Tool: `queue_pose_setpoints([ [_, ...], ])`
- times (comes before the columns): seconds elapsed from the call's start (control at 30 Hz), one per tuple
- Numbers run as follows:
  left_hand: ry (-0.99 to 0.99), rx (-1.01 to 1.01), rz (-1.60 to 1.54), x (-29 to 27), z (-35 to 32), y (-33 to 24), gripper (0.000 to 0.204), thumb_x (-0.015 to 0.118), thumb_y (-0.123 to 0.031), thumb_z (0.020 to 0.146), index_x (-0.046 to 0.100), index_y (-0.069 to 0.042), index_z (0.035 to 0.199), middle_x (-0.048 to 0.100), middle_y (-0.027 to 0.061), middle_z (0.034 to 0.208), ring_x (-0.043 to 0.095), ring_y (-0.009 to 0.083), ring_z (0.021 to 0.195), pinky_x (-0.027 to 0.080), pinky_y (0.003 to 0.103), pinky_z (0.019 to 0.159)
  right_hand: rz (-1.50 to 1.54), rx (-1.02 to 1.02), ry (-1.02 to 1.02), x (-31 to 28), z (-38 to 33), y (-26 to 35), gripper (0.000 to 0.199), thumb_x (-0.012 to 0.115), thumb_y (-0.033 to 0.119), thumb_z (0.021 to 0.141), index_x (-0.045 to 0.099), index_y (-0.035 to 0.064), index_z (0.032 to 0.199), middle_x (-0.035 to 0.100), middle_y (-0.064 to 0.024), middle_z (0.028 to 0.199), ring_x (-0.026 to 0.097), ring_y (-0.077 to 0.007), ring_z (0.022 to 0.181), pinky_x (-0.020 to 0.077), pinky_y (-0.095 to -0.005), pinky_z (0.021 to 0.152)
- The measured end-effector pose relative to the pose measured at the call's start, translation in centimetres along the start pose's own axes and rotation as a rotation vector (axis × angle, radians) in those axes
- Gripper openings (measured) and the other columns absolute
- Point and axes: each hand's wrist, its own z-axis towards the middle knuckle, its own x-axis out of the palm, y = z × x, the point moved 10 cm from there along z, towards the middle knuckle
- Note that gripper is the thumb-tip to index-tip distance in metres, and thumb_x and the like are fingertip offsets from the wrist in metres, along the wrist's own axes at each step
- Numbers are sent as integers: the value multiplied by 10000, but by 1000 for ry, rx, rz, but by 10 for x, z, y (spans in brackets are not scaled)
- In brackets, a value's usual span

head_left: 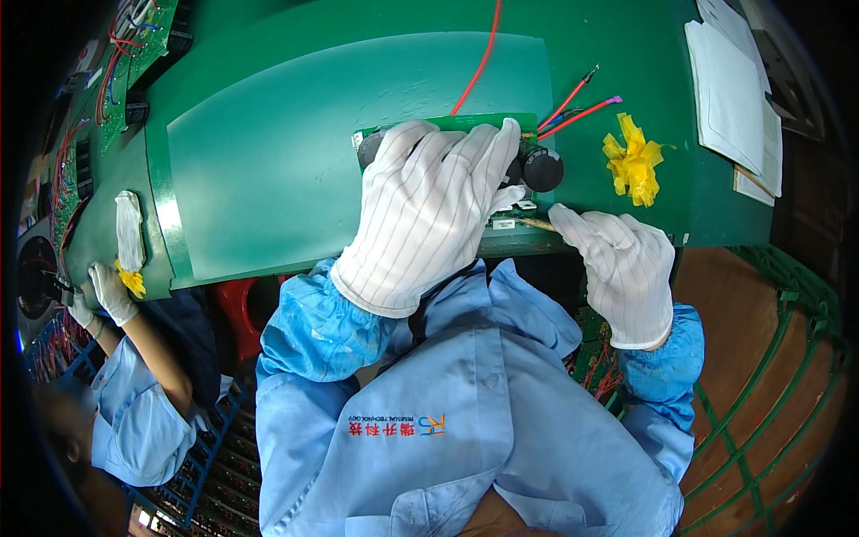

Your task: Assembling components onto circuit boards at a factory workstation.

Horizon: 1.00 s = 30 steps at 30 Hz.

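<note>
A green circuit board lies near the front edge of the green work mat, mostly covered by my left hand in a white striped glove. Those fingers are bent over the board and grip it; the fingertips are partly hidden. Black cylindrical capacitors stick out at its right end, next to red wires. My right hand, gloved too, pinches a thin tan stick-like tool. The tool's far end reaches the board's near right corner, beside a small white label.
Yellow crumpled tape strips lie right of the board. White papers sit at the mat's right edge. On the left are wired boards and a white glove. A co-worker's gloved hand is at far left. A green wire basket stands lower right.
</note>
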Motion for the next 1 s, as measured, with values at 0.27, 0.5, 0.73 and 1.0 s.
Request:
queue_pose_setpoints([
  [0.27, -15, 23, -30, 2, -3, 2, 459, 692, -252, 930, 629, -25, 1324, 677, 79, 1136, 637, 241, 930, 504, 431, 880, 55, -51, -33, 2, 7, 10, 460, 647, 99, 804, 705, 165, 1256, 627, 23, 928, 589, -193, 706, 453, -364, 610],
  [0.5, -23, -31, -75, -1, 0, 6, 415, 695, -215, 928, 656, -33, 1299, 695, 67, 1101, 647, 240, 918, 505, 428, 881, 46, -40, -45, -2, 9, 8, 441, 653, 100, 785, 708, 170, 1217, 623, 18, 917, 600, -195, 713, 452, -356, 594],
  [0.73, -142, -26, -260, -11, -4, 14, 372, 645, -152, 947, 669, -35, 1300, 730, 98, 1182, 686, 270, 1016, 480, 444, 984, 83, -54, -49, 0, 10, 10, 451, 654, 93, 785, 705, 160, 1228, 621, 9, 930, 608, -199, 721, 457, -362, 593],
  [1.0, -431, -257, -439, -33, -33, 59, 369, 464, -140, 1046, 642, 27, 1324, 641, 203, 1360, 617, 333, 1238, 431, 433, 1094, 90, -8, -58, 2, 3, 6, 409, 665, 98, 836, 709, 158, 1238, 644, 8, 946, 637, -198, 759, 460, -367, 604],
])
